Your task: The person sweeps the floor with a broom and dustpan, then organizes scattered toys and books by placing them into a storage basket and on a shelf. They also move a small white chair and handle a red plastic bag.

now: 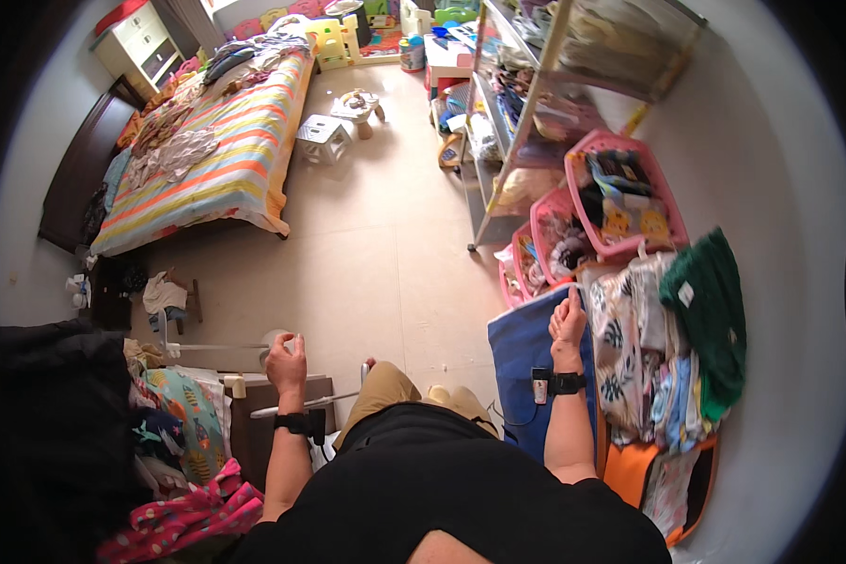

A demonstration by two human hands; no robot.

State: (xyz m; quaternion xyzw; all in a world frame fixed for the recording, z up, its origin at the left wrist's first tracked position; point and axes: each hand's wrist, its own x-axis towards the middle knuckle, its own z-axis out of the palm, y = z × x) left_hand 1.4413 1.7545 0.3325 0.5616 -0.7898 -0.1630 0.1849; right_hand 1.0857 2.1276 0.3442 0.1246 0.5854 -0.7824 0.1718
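Observation:
My left hand (286,361) is raised at the lower left with its fingers curled, beside a thin white rod (218,346); whether it touches the rod cannot be told. A second pale rod (303,405) passes near my left wrist. My right hand (568,323) is at the right, loosely curled with the thumb pointing away from me, over the edge of a blue fabric cover (522,352). Nothing plainly shows in its fingers. Right of it lie folded patterned clothes (617,352) and a dark green garment (708,317).
Pink baskets (670,211) of clothes stand beyond my right hand, next to a wheeled shelf rack (515,155). A bed (204,176) with a striped cover is at the upper left, near a grey step stool (323,138). A pink dotted cloth (197,511) lies lower left.

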